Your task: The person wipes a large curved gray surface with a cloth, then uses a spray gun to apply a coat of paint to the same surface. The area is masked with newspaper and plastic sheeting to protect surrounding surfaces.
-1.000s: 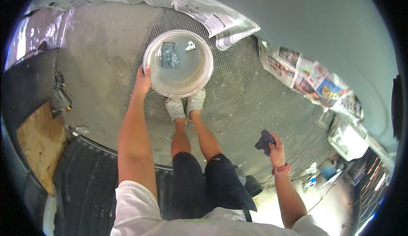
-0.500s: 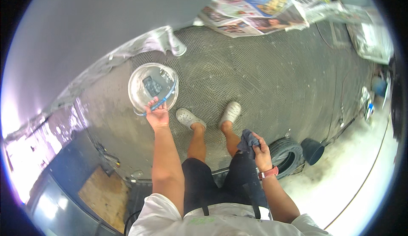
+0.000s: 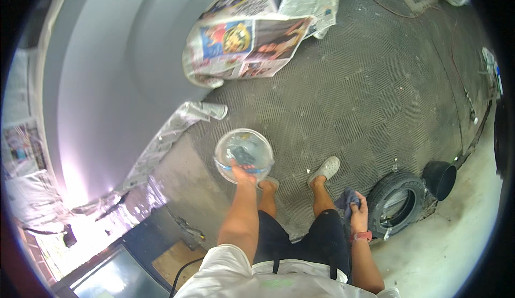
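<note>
In my left hand is the blue grip of a clear plastic bucket's handle, with the fingers curled round it. The round bucket hangs in front of my left foot; inside are cloudy water and a dark grey piece whose kind I cannot make out. Down by my right thigh, my right hand is closed on a crumpled dark grey cloth. A red band circles that wrist.
On the left stands a large smooth grey vehicle panel, its lower edge masked with paper and newspaper. A tyre and a black bucket lie to my right. Cables cross the ridged floor.
My body and view have turned, and my feet have shifted. The bucket has come along in my left hand and is closer to my feet. My right hand still holds the cloth.
</note>
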`<state>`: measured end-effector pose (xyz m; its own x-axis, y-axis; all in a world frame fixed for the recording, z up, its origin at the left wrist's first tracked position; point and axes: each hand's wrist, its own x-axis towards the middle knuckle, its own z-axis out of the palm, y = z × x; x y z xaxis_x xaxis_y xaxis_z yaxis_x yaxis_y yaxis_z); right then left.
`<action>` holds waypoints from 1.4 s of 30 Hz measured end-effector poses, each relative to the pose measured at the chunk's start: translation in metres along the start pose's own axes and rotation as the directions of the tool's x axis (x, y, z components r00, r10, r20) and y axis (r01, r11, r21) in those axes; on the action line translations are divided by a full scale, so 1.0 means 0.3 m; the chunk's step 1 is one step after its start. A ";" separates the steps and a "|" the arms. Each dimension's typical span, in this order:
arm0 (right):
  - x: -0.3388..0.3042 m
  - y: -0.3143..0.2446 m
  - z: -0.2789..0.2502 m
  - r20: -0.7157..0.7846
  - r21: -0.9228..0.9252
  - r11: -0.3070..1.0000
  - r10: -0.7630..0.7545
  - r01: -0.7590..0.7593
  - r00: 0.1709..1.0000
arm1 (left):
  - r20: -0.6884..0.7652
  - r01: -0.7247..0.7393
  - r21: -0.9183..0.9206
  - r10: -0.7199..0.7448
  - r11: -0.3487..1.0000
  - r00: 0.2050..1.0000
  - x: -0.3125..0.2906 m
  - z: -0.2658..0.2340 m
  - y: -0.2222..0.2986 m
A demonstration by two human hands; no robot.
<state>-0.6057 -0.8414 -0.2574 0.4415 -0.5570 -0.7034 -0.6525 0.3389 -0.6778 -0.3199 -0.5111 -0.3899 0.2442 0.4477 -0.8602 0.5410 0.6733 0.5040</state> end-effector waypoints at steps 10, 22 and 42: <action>0.218 0.144 -0.400 -0.282 0.378 0.925 0.163 -0.047 0.946 | 0.150 0.264 0.450 -0.364 0.853 0.919 -0.405 0.274 -0.715; 0.783 0.016 -0.728 -0.620 0.014 1.000 0.010 -0.002 0.785 | 0.268 0.279 0.736 -0.644 0.616 0.716 -0.786 0.454 -1.441; 1.194 0.185 -0.715 -0.420 -0.399 0.888 0.046 -0.230 0.906 | 0.630 -0.668 0.744 -0.318 -0.014 0.709 -0.710 0.949 -0.632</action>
<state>-0.6160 -1.1849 -0.5013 0.1115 -0.8081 -0.5785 -0.9264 0.1262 -0.3548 -0.2454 -0.9018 -0.3243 0.5080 -0.2676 -0.8188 0.4284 -0.7461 0.5097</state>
